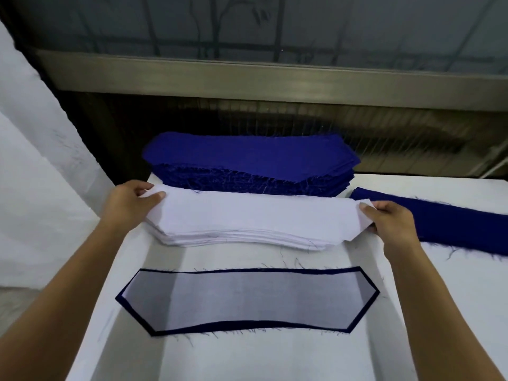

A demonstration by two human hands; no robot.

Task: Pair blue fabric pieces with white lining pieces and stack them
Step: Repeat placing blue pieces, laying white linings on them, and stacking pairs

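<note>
Two hands, two stacks, one paired piece.

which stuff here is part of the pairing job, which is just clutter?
In the job:
- white lining stack, both ends pinched by left hand and right hand
- blue piece stack
- finished pair, lining on blue

Lying about:
- loose blue strip at right (role unclear)
- white cloth at left

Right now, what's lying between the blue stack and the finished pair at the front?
In the head view, the white lining stack lies between the blue stack and the finished pair, with both hands gripping its top piece's ends.
</note>
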